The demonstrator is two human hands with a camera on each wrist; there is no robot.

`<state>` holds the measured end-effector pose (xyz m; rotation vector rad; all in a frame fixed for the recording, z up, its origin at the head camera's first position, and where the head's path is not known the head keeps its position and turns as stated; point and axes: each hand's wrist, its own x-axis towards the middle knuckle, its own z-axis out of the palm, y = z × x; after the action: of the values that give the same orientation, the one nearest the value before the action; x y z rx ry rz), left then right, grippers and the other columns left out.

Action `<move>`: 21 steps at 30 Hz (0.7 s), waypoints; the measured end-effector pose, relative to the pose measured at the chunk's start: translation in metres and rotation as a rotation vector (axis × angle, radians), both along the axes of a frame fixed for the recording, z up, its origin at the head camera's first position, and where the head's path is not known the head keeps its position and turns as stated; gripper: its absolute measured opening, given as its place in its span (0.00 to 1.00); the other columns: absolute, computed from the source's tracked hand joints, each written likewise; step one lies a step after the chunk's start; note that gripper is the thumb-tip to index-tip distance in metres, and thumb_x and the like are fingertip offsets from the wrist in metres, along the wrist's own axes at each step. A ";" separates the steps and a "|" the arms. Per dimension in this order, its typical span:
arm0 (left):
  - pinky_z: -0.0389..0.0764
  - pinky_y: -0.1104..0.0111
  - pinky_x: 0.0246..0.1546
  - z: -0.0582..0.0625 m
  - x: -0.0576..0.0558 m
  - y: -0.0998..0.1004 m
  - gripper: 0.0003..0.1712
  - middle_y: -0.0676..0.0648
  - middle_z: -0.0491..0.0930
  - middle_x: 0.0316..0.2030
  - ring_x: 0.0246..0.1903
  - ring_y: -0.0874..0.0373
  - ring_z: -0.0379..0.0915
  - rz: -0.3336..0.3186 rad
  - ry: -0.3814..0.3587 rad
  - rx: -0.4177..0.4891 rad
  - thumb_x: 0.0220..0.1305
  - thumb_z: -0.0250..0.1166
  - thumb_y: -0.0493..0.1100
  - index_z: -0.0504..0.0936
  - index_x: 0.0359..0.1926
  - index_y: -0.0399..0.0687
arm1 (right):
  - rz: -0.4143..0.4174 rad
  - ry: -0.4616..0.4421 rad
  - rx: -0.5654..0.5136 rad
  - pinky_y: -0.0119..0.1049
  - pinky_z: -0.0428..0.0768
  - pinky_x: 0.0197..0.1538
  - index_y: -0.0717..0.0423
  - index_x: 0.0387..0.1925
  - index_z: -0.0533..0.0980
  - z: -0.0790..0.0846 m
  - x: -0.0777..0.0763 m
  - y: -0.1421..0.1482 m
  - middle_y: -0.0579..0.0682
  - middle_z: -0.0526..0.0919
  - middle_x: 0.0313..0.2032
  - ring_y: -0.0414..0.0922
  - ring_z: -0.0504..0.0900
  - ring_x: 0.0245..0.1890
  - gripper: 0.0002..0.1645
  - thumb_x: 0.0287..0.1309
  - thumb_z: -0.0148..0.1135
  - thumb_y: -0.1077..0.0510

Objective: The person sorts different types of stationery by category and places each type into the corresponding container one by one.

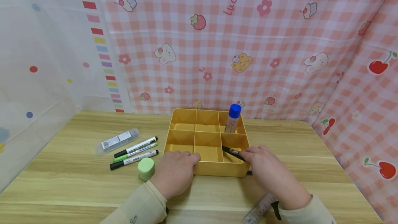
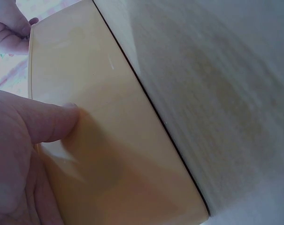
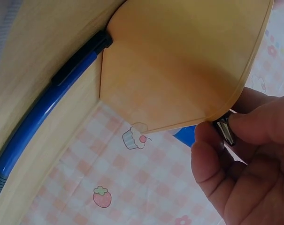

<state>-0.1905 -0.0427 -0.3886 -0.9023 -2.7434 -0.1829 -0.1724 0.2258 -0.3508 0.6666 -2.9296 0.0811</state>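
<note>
A yellow divided box [image 1: 224, 169] with six compartments sits on the table. My left hand [image 1: 178, 174] grips its front wall; in the left wrist view the thumb [image 2: 57, 123] presses the outer face. At the box's right front corner, my right hand [image 1: 270, 168] pinches one end of a slim black object [image 1: 231, 150] with a small label. It slants down into the front right compartment. The right wrist view shows a shiny metal bit on its pinched end [image 3: 224, 129]; I cannot tell its kind. A blue-capped glue stick [image 1: 233, 117] stands in the back right compartment.
Left of the box lie a clear plastic case [image 1: 118, 141], several pens and markers [image 1: 136, 153] and a light green round object [image 1: 146, 168]. A clear ruler [image 1: 259, 208] is by my right wrist. A blue pen [image 3: 43, 103] lies beside the box's right front corner.
</note>
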 end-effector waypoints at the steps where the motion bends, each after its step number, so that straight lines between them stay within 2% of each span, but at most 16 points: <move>1: 0.65 0.63 0.19 0.000 0.000 0.000 0.06 0.57 0.68 0.20 0.19 0.58 0.65 0.000 -0.003 -0.002 0.64 0.56 0.49 0.72 0.30 0.58 | -0.001 0.000 -0.003 0.46 0.75 0.50 0.56 0.50 0.78 0.000 0.000 0.000 0.52 0.80 0.48 0.48 0.72 0.45 0.31 0.45 0.49 0.80; 10: 0.66 0.63 0.20 0.001 0.000 0.000 0.06 0.57 0.68 0.20 0.20 0.58 0.64 0.001 -0.025 -0.003 0.65 0.55 0.49 0.72 0.30 0.58 | -0.001 -0.010 -0.024 0.47 0.75 0.51 0.56 0.48 0.79 0.001 -0.001 -0.001 0.52 0.81 0.47 0.50 0.74 0.45 0.31 0.44 0.48 0.81; 21: 0.65 0.63 0.20 0.001 0.000 0.000 0.06 0.57 0.68 0.20 0.20 0.58 0.65 0.001 -0.015 -0.007 0.65 0.55 0.49 0.72 0.31 0.58 | 0.010 0.000 -0.028 0.49 0.72 0.54 0.57 0.49 0.79 0.001 -0.001 0.000 0.52 0.81 0.47 0.50 0.74 0.45 0.32 0.44 0.45 0.80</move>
<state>-0.1904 -0.0429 -0.3874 -0.9052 -2.7600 -0.1813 -0.1734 0.2253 -0.3502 0.6776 -2.9193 0.1230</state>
